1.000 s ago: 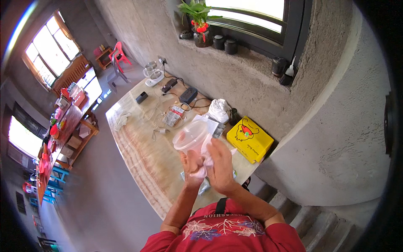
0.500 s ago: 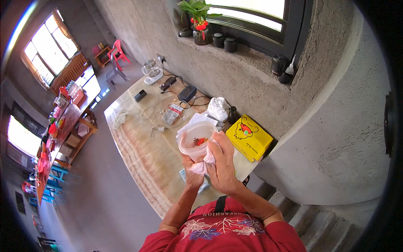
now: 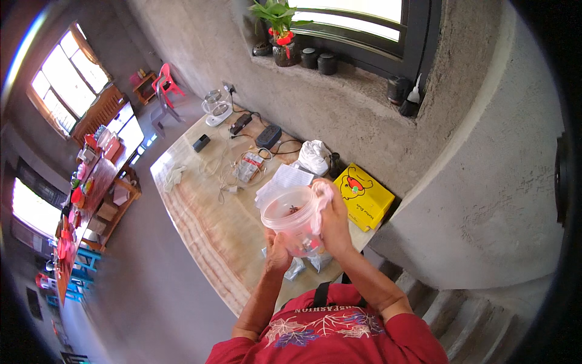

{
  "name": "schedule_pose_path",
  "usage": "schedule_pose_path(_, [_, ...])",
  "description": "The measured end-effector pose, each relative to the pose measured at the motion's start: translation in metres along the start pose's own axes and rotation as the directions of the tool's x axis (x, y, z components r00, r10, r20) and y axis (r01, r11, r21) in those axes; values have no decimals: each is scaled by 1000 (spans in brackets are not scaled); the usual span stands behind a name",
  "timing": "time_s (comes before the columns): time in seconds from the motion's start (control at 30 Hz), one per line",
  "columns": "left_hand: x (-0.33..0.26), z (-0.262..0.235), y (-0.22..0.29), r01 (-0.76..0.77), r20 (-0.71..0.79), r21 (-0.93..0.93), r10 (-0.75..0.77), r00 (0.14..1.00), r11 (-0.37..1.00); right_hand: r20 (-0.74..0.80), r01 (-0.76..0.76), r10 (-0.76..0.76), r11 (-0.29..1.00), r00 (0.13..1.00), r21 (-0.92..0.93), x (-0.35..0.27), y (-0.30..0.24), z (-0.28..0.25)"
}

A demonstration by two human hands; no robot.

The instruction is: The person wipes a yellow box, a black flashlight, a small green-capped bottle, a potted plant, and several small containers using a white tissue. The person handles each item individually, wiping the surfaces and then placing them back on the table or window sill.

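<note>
A clear round plastic tub [image 3: 282, 229] is held over the near part of the table, tilted so its open mouth shows. My left hand [image 3: 278, 251] grips its lower left side, fingers partly hidden beneath. A pale pink cloth [image 3: 323, 203] is bunched in my right hand [image 3: 336, 225], which presses it over the tub's right rim. Inside the tub are a small dark piece and red bits; what they are, I cannot make out. Below the tub, small clear plastic packets [image 3: 295, 268] lie on the table.
The marbled table [image 3: 200, 224] holds a yellow box [image 3: 365, 197], white paper [image 3: 290, 178], a white cloth bundle [image 3: 314, 158], tangled cables, a black power block [image 3: 268, 136] and a kitchen scale [image 3: 219, 115]. Concrete steps [image 3: 451, 318] lie at lower right. A potted plant [image 3: 284, 51] stands on the sill.
The cloth has gone from the near side of the tub up over its right rim, with my right hand. The tub has tipped and shifted slightly right and nearer, showing more of its side.
</note>
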State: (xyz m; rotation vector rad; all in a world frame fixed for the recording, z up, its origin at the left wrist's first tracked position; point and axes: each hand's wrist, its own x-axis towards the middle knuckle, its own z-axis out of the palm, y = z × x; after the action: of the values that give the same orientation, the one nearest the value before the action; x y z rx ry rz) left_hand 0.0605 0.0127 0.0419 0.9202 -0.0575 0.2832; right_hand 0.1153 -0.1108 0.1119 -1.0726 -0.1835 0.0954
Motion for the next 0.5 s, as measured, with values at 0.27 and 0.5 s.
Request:
schedule_pose_path(0.27, [6, 15, 12, -52, -58, 306, 74, 996, 950, 359, 569, -463, 474, 810, -672, -24, -1, 4])
schedule_pose_path(0.5, [3, 16, 14, -62, 15, 233, 61, 998, 970, 298, 499, -401, 663, 866, -558, -26, 1, 2])
